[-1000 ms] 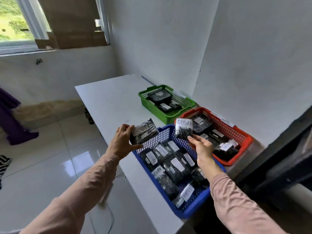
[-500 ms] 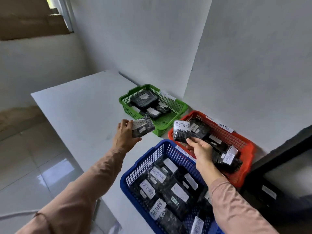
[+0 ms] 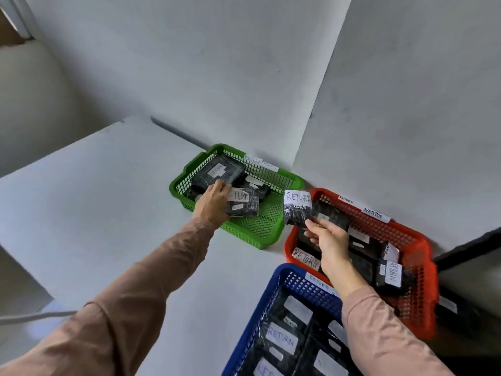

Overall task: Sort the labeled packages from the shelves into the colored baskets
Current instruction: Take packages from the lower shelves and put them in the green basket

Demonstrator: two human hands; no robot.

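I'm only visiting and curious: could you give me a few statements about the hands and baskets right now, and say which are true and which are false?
1. The left hand holds a black package over the green basket. True.
2. The right hand is empty. False: its fingers pinch a second package marked RETURN, by the red basket.
3. The blue basket holds nothing. False: several labeled packages lie in it.
4. The green basket already has other packages in it. True.
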